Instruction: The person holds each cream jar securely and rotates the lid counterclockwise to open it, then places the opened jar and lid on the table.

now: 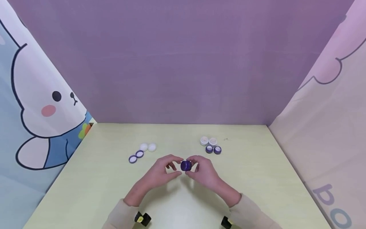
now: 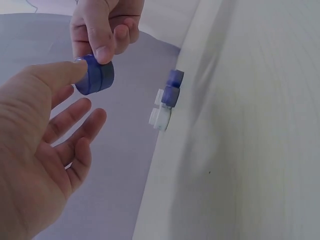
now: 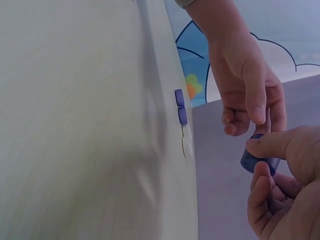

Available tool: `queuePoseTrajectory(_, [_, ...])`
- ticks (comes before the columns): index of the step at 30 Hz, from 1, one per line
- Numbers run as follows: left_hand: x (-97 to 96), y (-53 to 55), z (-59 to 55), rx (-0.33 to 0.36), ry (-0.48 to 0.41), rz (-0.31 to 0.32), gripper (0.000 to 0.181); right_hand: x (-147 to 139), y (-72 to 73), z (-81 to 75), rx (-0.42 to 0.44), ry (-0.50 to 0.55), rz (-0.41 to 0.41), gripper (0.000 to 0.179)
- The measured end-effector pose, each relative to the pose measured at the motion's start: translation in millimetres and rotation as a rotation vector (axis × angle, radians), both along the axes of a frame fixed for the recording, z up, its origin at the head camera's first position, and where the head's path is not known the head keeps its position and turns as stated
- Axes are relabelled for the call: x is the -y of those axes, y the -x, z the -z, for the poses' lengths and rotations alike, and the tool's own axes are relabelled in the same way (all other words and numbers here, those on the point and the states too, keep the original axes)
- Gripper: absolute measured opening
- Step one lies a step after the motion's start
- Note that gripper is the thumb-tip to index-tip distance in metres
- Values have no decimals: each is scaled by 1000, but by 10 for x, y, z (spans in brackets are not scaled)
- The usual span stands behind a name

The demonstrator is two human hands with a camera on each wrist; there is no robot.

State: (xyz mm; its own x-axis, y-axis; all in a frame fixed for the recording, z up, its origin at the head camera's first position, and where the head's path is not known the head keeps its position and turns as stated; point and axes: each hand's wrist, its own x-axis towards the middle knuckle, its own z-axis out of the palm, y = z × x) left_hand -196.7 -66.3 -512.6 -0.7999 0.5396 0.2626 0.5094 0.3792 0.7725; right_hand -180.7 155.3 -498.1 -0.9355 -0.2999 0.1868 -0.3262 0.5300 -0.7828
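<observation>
A small dark blue-purple round jar (image 1: 186, 165) with a seam around its middle is held above the table. My right hand (image 1: 204, 170) pinches it between thumb and fingers, seen closely in the right wrist view. From the other side my left hand (image 1: 160, 171) reaches toward the jar, thumb and index finger spread apart. In the left wrist view, the left thumb (image 2: 60, 74) overlaps the jar's near end, while the other fingers are loosely bent around nothing. The right wrist view shows the left fingertips right at the jar's end.
Two white lids (image 1: 152, 147) and two purple-rimmed lids (image 1: 132, 159) lie on the table (image 1: 257, 178) at the left. At the right stand two white jars (image 1: 204, 141) and two small purple jars (image 1: 217, 150). A purple backdrop (image 1: 183, 63) rises behind.
</observation>
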Motion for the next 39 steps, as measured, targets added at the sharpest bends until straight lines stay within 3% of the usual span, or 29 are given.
queuePoseTrajectory(8, [3,-15,11,-23,37,-21,47,45,-24,24,7,-3,-34,38])
queuePoseTrajectory(15, [34,-28,49,-83,49,18,45,45,-36,49,14,-7,-95,35])
queuePoseTrajectory(25, [50,-42,85,-58,84,10,40,50,-43,68,-3,-40,-150,32])
queuePoseTrajectory(32, [24,-90,112,-10,42,-14,33,86,-70,104,-9,-78,-171,28])
queuePoseTrajectory(39, [-2,-110,160,-23,7,-45,33,109,-97,101,-60,-99,-149,24])
